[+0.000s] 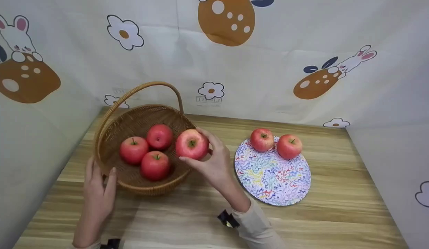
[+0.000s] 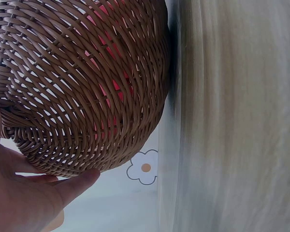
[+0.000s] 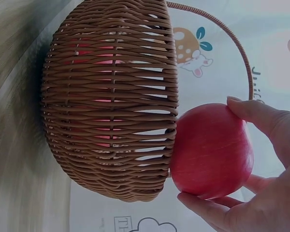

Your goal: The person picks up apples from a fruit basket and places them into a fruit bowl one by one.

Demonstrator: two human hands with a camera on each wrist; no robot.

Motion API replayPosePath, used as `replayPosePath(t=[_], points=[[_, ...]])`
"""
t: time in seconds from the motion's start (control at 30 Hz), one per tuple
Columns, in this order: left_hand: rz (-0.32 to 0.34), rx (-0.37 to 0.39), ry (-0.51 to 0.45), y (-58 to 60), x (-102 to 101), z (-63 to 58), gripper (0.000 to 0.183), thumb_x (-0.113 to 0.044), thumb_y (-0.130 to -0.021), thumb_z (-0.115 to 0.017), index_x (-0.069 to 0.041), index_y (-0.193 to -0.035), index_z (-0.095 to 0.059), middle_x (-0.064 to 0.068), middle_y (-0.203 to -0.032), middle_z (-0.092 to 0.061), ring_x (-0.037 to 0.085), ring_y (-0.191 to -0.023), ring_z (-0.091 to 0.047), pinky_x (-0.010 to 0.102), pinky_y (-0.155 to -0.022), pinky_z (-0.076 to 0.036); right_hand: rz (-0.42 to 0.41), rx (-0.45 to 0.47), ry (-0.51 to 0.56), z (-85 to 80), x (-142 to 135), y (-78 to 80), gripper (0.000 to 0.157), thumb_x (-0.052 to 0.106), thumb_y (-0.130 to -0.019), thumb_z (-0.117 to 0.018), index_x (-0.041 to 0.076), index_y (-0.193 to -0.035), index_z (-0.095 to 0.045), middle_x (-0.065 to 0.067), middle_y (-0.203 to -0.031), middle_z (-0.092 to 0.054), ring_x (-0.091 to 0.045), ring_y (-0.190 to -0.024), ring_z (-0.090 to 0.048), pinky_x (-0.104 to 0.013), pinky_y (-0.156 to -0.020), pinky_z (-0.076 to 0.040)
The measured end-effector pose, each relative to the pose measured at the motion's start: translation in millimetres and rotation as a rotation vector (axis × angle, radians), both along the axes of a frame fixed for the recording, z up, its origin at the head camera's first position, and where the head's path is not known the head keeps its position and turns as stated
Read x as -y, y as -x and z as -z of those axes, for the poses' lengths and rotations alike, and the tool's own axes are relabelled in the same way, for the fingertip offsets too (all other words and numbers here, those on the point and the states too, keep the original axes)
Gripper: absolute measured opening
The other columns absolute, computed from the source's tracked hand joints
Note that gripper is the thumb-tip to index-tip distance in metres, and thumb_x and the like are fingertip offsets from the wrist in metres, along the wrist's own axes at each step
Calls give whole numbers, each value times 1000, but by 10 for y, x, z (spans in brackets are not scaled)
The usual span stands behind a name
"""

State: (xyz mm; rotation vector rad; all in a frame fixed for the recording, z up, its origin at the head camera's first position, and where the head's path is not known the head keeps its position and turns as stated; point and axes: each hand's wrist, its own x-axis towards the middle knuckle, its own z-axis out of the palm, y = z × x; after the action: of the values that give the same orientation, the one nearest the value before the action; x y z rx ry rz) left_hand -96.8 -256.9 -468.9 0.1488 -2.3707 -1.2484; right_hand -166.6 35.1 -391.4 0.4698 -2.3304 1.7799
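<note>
A brown wicker basket with a tall arched handle stands on the left of the table, holding a red apple, another apple and a third apple. My left hand holds the basket's left side by the handle's foot; in the left wrist view its thumb lies against the weave. Over the basket's right rim, my right hand grips one more apple between thumb and fingers. In the right wrist view that apple is right beside the rim, and whether they touch I cannot tell.
To the right, a round plate with a colourful squiggle pattern bears an apple and another apple near its far edge. A pale printed cloth walls the wooden table at the back and both sides.
</note>
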Motion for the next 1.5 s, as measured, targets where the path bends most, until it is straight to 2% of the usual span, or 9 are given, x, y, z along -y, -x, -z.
replayPosePath(t=[0.2, 0.33, 0.57, 0.73, 0.97, 1.2, 1.5], points=[[-16, -59, 32, 8, -7, 16, 56, -9, -106, -52, 3, -159, -39, 25, -162, -33, 44, -144, -38, 72, -107, -43, 12, -18, -4, 16, -48, -16, 76, 19, -75, -97, 4, -141, -64, -11, -136, -69, -24, -122, -66, -43, -96, -61], [-11, -46, 23, 10, -5, 18, 58, -10, -107, -52, 1, -162, -36, 23, -163, -32, 45, -144, -39, 73, -107, -43, 26, -16, 25, 27, -68, -18, 75, 16, -74, -98, 3, -140, -64, -13, -136, -69, -25, -124, -65, -42, -96, -61], [-5, -23, 8, -1, -2, 12, 59, -12, -108, -52, 1, -163, -34, 23, -165, -29, 47, -145, -39, 72, -108, -42, 68, -38, 40, 53, -108, -25, 73, 14, -73, -98, 0, -137, -65, -15, -131, -70, -28, -118, -65, -37, -91, -63], [-6, -17, 8, 0, -6, 12, 59, -12, -108, -51, 2, -162, -34, 24, -166, -27, 48, -145, -38, 72, -108, -42, 99, -36, 30, 74, -159, -37, 74, 16, -73, -98, 0, -138, -65, -15, -129, -70, -27, -113, -64, -40, -90, -63], [-3, 8, -4, -10, -4, -2, 60, -15, -109, -50, -1, -164, -31, 23, -167, -25, 49, -147, -36, 72, -110, -41, 123, 10, 55, 53, -208, -68, 76, 15, -73, -98, -1, -139, -64, -17, -131, -68, -29, -116, -63, -44, -92, -62], [-8, -33, 16, -8, -8, -1, 59, -10, -107, -51, 1, -163, -35, 22, -165, -30, 44, -143, -40, 72, -105, -44, 155, 35, 74, 50, -258, -83, 76, 9, -72, -98, -3, -138, -64, -20, -131, -68, -32, -118, -64, -41, -93, -63], [-4, -3, -9, -3, -4, -2, 62, -12, -108, -50, -2, -166, -30, 22, -167, -26, 49, -146, -38, 70, -109, -42, 207, 65, 65, 87, -348, -73, 76, 8, -71, -98, -3, -138, -64, -20, -132, -67, -32, -118, -64, -42, -93, -63]])
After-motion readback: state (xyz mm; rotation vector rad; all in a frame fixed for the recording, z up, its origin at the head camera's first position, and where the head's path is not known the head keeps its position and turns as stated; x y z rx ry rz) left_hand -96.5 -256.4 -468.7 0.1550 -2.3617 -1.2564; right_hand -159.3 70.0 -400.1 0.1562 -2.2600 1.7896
